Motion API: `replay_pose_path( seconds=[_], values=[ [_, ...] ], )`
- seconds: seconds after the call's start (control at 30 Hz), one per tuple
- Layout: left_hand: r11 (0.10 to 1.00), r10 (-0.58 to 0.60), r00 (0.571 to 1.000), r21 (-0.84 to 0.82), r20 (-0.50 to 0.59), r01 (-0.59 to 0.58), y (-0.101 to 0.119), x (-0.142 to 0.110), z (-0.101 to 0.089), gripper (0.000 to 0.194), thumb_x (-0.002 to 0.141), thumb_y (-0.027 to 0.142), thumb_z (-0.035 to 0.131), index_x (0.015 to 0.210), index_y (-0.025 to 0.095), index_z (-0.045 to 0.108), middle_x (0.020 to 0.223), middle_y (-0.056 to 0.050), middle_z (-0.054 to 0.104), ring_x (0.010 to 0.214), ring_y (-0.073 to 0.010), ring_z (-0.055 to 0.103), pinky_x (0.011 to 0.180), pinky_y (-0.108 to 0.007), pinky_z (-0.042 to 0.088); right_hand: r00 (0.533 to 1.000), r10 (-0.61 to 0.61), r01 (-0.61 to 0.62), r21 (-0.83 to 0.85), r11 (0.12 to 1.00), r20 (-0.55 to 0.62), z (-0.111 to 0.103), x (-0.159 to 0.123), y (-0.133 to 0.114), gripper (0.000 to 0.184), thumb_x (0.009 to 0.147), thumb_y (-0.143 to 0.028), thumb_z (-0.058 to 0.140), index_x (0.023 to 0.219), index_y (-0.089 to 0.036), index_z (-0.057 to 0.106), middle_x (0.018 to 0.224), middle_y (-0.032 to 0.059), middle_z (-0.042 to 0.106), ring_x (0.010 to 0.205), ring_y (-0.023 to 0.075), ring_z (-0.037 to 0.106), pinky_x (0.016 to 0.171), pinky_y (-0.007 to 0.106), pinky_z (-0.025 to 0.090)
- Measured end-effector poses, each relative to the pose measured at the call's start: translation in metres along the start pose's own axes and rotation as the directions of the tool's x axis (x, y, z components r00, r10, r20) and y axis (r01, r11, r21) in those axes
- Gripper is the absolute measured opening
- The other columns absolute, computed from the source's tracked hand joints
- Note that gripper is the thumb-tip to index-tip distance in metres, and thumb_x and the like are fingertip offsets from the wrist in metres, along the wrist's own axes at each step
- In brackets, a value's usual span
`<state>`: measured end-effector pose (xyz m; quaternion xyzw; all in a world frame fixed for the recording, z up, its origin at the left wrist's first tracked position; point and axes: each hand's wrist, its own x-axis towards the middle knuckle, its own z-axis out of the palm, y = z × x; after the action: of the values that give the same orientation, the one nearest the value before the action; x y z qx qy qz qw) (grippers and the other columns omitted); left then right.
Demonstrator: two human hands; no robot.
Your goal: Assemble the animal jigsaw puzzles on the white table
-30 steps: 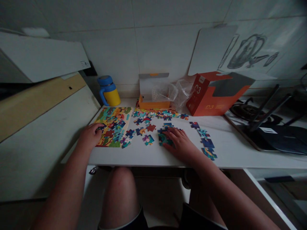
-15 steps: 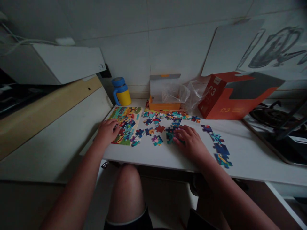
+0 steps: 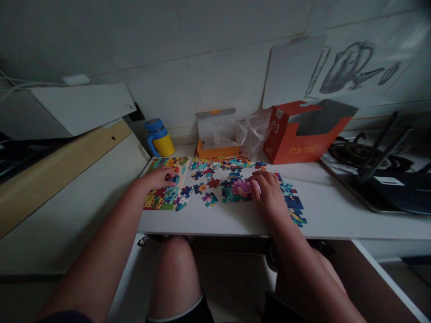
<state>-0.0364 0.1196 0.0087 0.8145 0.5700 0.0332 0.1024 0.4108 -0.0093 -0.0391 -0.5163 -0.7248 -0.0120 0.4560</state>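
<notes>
My left hand (image 3: pixel 157 178) rests over a colourful picture board (image 3: pixel 153 205) on the left of the white table, its fingers curled round a small dark puzzle piece (image 3: pixel 168 177). Part of that piece is hidden by the fingers. My right hand (image 3: pixel 270 190) lies at the right end of a joined puzzle section (image 3: pixel 237 188) with a purple figure on a dark blue-green ground. Its thumb and fingers are apart and touch the section's edge, covering part of it. Loose puzzle pieces (image 3: pixel 210 199) lie between the hands.
More puzzle pieces (image 3: pixel 294 202) form a column beyond my right hand. At the back stand a blue and yellow bottle (image 3: pixel 161 138), an open orange box (image 3: pixel 218 151), clear plastic wrapping (image 3: pixel 254 134) and a large red-orange box (image 3: pixel 299 143). A gas stove (image 3: pixel 377 179) borders the right side.
The view has turned slightly right. My left hand has moved right over the board. My right hand has shifted right across the joined section, uncovering the purple figure.
</notes>
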Motion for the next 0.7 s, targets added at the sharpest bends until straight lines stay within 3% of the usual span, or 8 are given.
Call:
replay_pose_path(
  seconds=[0.1,0.2,0.3,0.43,0.5,0.6,0.7],
  values=[
    [0.998,-0.052,0.997,-0.047,-0.059,0.049,0.007,-0.001,-0.004,0.049,0.062,0.064,0.084,0.081,0.022,0.068,0.091,-0.008,0.073,0.091,-0.0304,0.069,0.085,-0.040,0.056,0.999,0.029,-0.028,0.017,0.999,-0.043,-0.008,0.001,0.003,0.031,0.113,-0.034,0.041,0.108,-0.022,0.069,0.118,0.0137,0.069,0.117,0.0318,0.059,0.107,0.051,0.044],
    [0.991,-0.100,0.981,-0.109,-0.165,0.082,0.031,-0.009,0.001,0.042,0.076,0.061,0.074,0.083,0.022,0.062,0.087,-0.005,0.070,0.085,-0.0264,0.067,0.079,-0.037,0.054,0.996,0.078,-0.076,0.034,0.997,-0.054,-0.013,0.004,0.007,0.035,0.113,-0.035,0.038,0.103,-0.023,0.069,0.112,0.0123,0.069,0.111,0.0311,0.060,0.103,0.049,0.044],
    [0.974,-0.069,0.971,-0.226,-0.229,0.016,0.082,-0.019,0.017,0.033,0.086,0.054,0.071,0.090,0.023,0.061,0.090,-0.002,0.070,0.085,-0.0220,0.067,0.077,-0.033,0.053,0.986,0.163,-0.160,0.053,0.986,-0.038,-0.015,0.007,0.009,0.041,0.114,-0.038,0.034,0.099,-0.024,0.068,0.104,0.0121,0.070,0.103,0.0301,0.062,0.095,0.046,0.046],
    [0.730,0.055,0.985,-0.667,-0.164,-0.152,0.176,-0.032,0.045,0.024,0.089,0.040,0.078,0.100,0.022,0.066,0.087,0.000,0.072,0.078,-0.0194,0.070,0.070,-0.029,0.055,0.976,0.216,-0.219,0.113,0.969,0.039,-0.018,0.007,0.005,0.038,0.113,-0.043,0.038,0.098,-0.024,0.067,0.097,0.0095,0.073,0.092,0.0259,0.066,0.083,0.039,0.048],
    [0.661,0.133,0.977,-0.719,-0.169,-0.215,0.215,-0.036,0.059,0.015,0.092,0.028,0.076,0.104,0.023,0.070,0.098,-0.002,0.076,0.087,-0.0188,0.074,0.076,-0.030,0.058,0.979,0.165,-0.184,0.172,0.968,0.118,-0.019,0.005,0.001,0.033,0.112,-0.044,0.044,0.101,-0.024,0.068,0.100,0.0085,0.074,0.093,0.0241,0.068,0.083,0.037,0.049],
    [0.588,0.182,0.956,-0.753,-0.231,-0.294,0.247,-0.037,0.077,0.023,0.094,0.014,0.071,0.114,0.025,0.072,0.114,-0.004,0.079,0.101,-0.0184,0.077,0.090,-0.033,0.062,0.963,0.071,-0.147,0.285,0.947,0.261,-0.019,0.000,-0.004,0.024,0.110,-0.044,0.055,0.109,-0.024,0.069,0.103,0.0063,0.076,0.093,0.0216,0.069,0.083,0.034,0.051],
    [0.567,0.138,0.949,-0.763,-0.284,-0.311,0.252,-0.033,0.092,0.032,0.094,0.007,0.069,0.119,0.026,0.070,0.113,-0.004,0.080,0.105,-0.0179,0.078,0.094,-0.033,0.063,0.926,0.054,-0.181,0.313,0.932,0.373,-0.015,-0.002,-0.005,0.018,0.105,-0.039,0.066,0.114,-0.025,0.071,0.098,0.0032,0.077,0.085,0.0194,0.070,0.076,0.031,0.052]
  ],
)
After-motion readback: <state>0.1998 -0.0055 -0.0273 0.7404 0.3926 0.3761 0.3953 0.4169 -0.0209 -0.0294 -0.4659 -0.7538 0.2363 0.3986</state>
